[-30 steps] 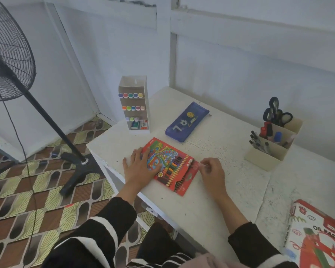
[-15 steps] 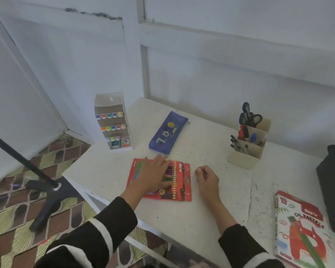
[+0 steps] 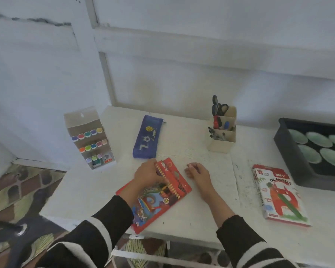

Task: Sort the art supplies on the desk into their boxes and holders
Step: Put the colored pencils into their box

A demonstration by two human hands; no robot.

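A red coloured pencil box (image 3: 162,202) lies slantwise on the white desk (image 3: 201,219), its near corner at the desk's front edge. My left hand (image 3: 147,175) lies on its far end, fingers curled over the edge by the pencil window, gripping it. My right hand (image 3: 197,174) rests on the desk just right of the box with its fingers loosely curled and nothing in it. A blue pencil case (image 3: 147,140) lies behind the box. An oil pastels box (image 3: 277,192) lies to the right.
A tiered marker holder (image 3: 89,140) stands at the desk's left back corner. A cream pen holder (image 3: 222,136) with scissors and pens stands at the back. A black tray (image 3: 290,151) with green palette wells sits at the far right. A fan base (image 3: 17,231) is on the floor, left.
My left hand has turned the pencil box so it points away from me and now curls over its far end. My head has swung right, so the black tray has come into view.
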